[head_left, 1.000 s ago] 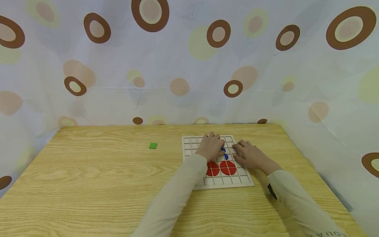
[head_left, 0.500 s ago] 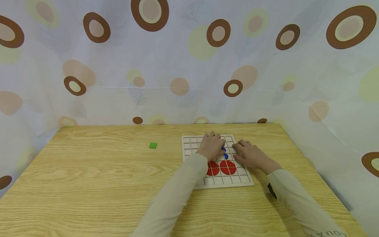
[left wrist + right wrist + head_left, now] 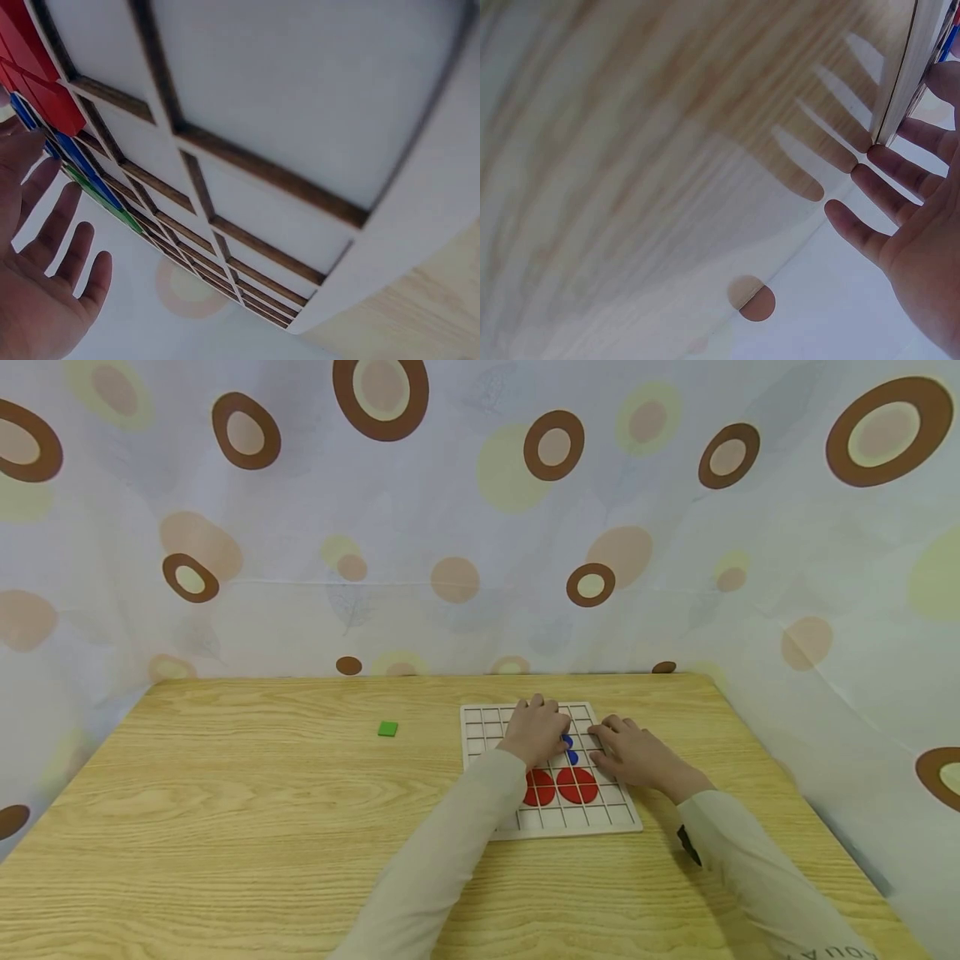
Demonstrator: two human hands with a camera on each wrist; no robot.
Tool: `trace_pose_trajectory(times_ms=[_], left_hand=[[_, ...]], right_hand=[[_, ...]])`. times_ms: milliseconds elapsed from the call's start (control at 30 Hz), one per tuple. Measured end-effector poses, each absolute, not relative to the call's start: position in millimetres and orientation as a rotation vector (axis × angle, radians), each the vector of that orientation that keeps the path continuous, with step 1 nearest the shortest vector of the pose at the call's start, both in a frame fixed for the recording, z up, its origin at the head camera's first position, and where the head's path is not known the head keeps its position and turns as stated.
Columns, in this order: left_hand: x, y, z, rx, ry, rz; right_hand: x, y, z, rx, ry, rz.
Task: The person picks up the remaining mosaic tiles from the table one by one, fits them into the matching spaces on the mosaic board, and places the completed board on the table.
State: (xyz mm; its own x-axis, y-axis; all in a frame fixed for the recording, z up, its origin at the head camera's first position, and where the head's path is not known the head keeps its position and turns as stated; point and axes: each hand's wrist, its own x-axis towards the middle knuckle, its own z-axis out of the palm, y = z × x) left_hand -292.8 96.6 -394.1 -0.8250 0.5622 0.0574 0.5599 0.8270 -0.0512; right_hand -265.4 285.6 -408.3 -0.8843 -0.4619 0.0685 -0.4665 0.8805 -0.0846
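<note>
A white board (image 3: 619, 815) with a raised grid lies on the table. Two red discs (image 3: 577, 785) sit in its nearer part, and small blue pieces (image 3: 573, 758) farther up. My left hand (image 3: 535, 732) reaches over the board, its thumb and forefinger close about the blue pieces, the other fingers spread. In the left wrist view a green piece (image 3: 101, 196) shows along the grid beside the blue ones, beyond those fingers. My right hand (image 3: 637, 755) is at the board's right edge, fingers apart and gently bent; the right wrist view shows its fingertips beside the board's side (image 3: 900, 75).
A green square tile (image 3: 387, 728) lies on the wooden table (image 3: 247, 810), left of the board. Behind and to the sides hangs a pale cloth (image 3: 420, 502) patterned with brown rings and dots. Something small and black (image 3: 689, 846) shows under the right sleeve.
</note>
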Motion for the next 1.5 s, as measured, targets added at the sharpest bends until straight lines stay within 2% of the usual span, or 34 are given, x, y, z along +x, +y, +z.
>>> trace_pose_trajectory(times_ms=[967, 1500], left_hand=[[-292, 91, -394, -1.011, -2.891, -0.002], [-292, 62, -383, -1.084, -2.868, 0.027]], right_hand=[[-264, 284, -405, 0.761, -2.997, 0.17], [-266, 286, -408, 0.741, -3.014, 0.149]])
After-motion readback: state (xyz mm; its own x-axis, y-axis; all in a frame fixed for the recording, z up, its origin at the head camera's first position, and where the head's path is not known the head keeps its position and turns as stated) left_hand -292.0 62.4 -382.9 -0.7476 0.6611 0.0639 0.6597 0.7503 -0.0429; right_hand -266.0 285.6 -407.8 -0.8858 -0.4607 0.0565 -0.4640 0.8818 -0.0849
